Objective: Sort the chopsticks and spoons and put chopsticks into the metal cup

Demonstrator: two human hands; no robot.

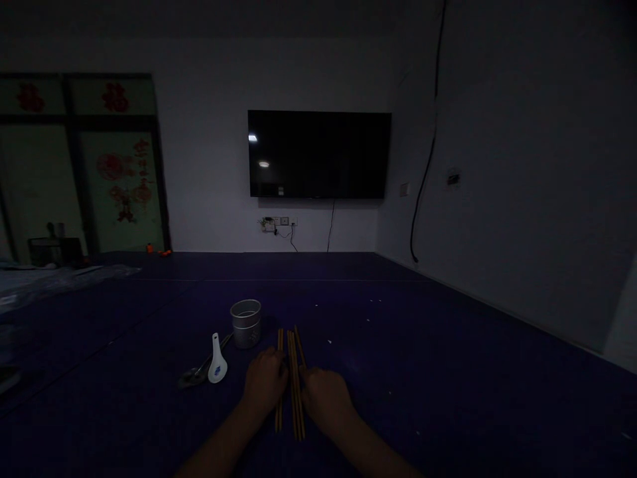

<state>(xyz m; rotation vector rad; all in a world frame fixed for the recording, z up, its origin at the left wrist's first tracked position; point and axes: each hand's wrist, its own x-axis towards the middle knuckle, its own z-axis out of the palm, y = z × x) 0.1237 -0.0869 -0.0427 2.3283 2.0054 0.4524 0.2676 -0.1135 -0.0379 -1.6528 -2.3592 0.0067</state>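
Several wooden chopsticks lie lengthwise on the dark blue surface between my hands. My left hand is closed, its fingers curled over a pair of chopsticks at the left of the group. On the other side, my right hand is closed with its fingertips at a slightly slanted chopstick. Left of my left hand rests a white ceramic soup spoon with a blue mark. A metal spoon lies partly behind it. Just beyond stands an upright silver metal cup.
The broad blue surface carries small white scraps. Clear plastic sheeting lies at far left, near a dark box-like holder. A television hangs on the far wall. Down the right wall runs a black cable.
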